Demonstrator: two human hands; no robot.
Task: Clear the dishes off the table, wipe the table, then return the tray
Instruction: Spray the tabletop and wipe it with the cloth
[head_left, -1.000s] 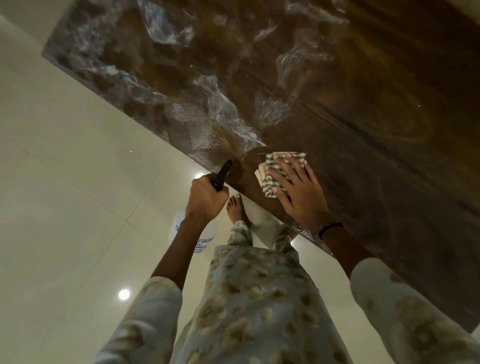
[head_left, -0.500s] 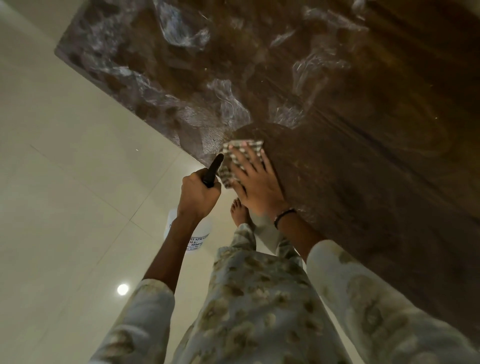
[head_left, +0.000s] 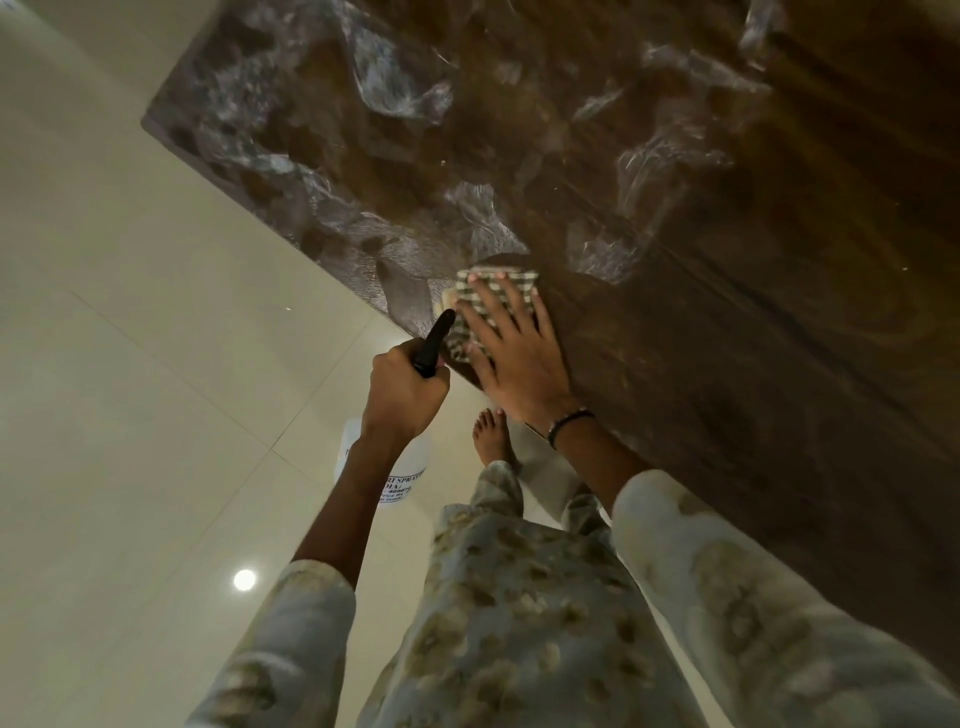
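Pale floral-print sleeves (head_left: 753, 597) and trousers (head_left: 519, 623), black wristband (head_left: 569, 423), bare foot (head_left: 493, 436).

Dim warm light; lamp glare on floor (head_left: 244, 579); wide-angle distortion.

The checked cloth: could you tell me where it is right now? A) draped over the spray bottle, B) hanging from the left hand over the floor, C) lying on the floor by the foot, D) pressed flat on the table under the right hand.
D: the right hand lies spread over the checked cloth on the table near its edge, while the left hand grips the spray bottle.
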